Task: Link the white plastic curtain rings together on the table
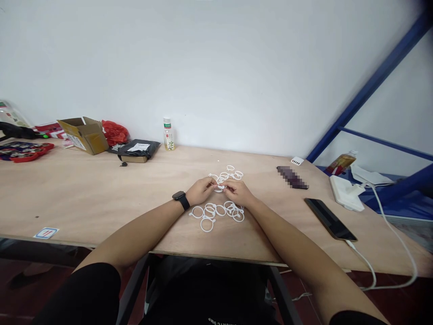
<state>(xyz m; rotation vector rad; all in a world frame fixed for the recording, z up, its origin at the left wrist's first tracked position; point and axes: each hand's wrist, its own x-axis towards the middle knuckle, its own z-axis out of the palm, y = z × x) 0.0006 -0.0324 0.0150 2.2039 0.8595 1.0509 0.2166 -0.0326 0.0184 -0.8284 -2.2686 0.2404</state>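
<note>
Between my two hands, just above the middle of the table, is a white plastic ring (219,190) with a small tab. My left hand (202,190), with a black watch at the wrist, pinches its left side. From the right, the fingers of my right hand (238,192) close on the same ring. A loose cluster of white rings (223,177) lies just beyond my fingers. Nearer to me, between my forearms, several more white rings (220,210) lie flat, some overlapping. My fingers partly hide the held ring.
A plugged-in phone (330,219), a white power adapter (345,194) with its cable and a pixelated dark object (292,177) are on the right. Along the back stand a bottle (168,134), a black parcel (139,149) and an open cardboard box (84,135). The wooden table (142,180) meets the wall.
</note>
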